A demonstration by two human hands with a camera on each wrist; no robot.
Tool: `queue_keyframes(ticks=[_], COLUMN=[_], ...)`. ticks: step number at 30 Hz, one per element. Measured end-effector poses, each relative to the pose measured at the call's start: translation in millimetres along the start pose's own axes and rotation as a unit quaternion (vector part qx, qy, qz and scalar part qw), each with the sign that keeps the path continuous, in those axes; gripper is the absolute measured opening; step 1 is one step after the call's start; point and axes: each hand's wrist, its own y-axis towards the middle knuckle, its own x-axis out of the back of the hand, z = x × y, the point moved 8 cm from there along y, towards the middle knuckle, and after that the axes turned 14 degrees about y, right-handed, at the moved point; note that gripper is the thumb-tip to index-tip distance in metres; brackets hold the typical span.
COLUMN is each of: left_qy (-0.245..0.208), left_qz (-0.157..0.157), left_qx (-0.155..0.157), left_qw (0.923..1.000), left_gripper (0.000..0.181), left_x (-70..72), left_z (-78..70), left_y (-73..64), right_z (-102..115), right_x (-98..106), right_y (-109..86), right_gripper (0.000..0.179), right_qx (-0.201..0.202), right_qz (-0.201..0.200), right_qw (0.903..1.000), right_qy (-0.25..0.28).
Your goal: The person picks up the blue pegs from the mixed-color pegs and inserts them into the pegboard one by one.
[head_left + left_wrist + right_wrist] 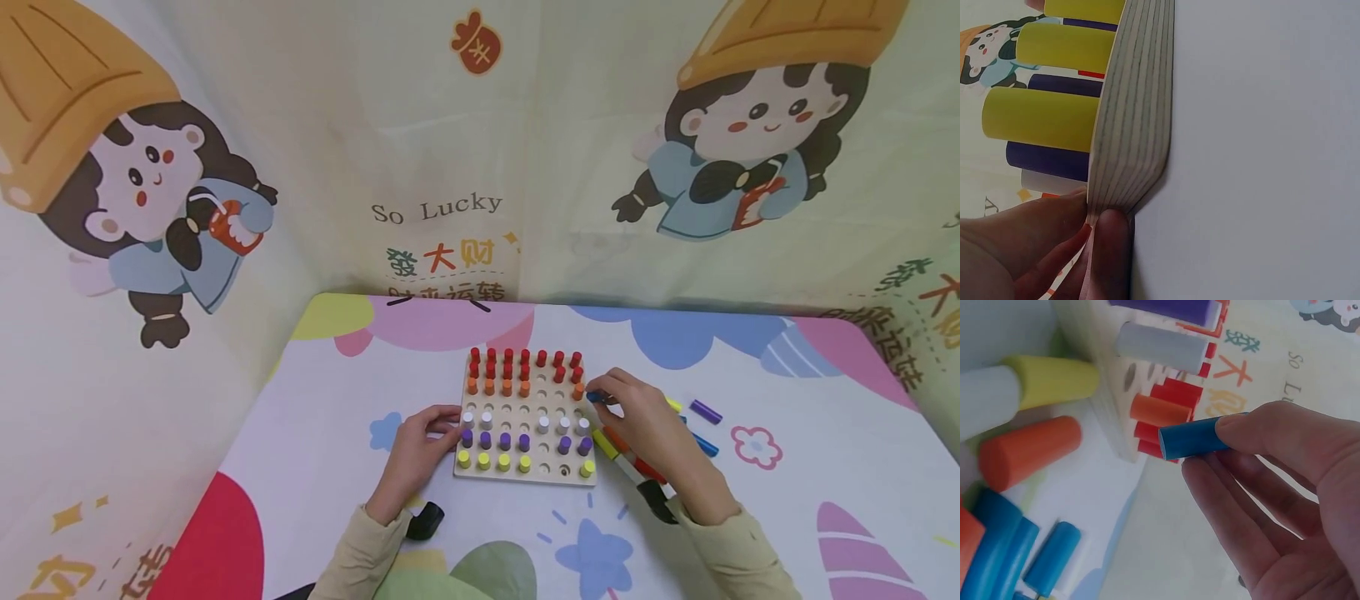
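The pegboard [1137, 106] is layered wood, the blue peg [1191, 439] smooth and faintly glossy, the backdrop [427, 133] creased cloth

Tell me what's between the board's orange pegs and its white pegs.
A row of bare holes in the board, seen in the head view.

In the head view, the right hand [643, 417] hides part of the loose pegs [704, 446] beside the pegboard [551, 480]; in the right wrist view, fingers [1272, 428] cover one end of the blue peg [1190, 439]; the left edge crops a white peg [988, 401], the top edge a purple peg [1169, 310]; in the left wrist view, the pegboard runs off the top.
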Motion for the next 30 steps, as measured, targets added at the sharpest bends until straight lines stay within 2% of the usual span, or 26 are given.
queue_keyframes(ticks=[13, 21, 30], left_qy=[0.007, 0.008, 0.006], left_qz=[-0.002, -0.006, -0.003], left_qx=[0.014, 0.005, 0.013], left_qw=[0.9999, 0.9999, 0.9999], left_gripper=[0.029, 0.029, 0.029], left_x=[0.3, -0.1, -0.1], left_z=[0.3, 0.8, -0.4], left_y=[0.9, -0.5, -1.1], right_z=[13.0, 17.0, 23.6], right_x=[-6.7, -13.3, -18.0], right_y=[10.6, 16.4, 22.2], right_gripper=[0.025, 0.027, 0.026], right_qx=[0.006, -0.019, 0.002], right_qz=[0.019, 0.039, 0.043], right_qw=[0.9996, 0.9986, 0.9980], right_qy=[0.020, 0.031, 0.046])
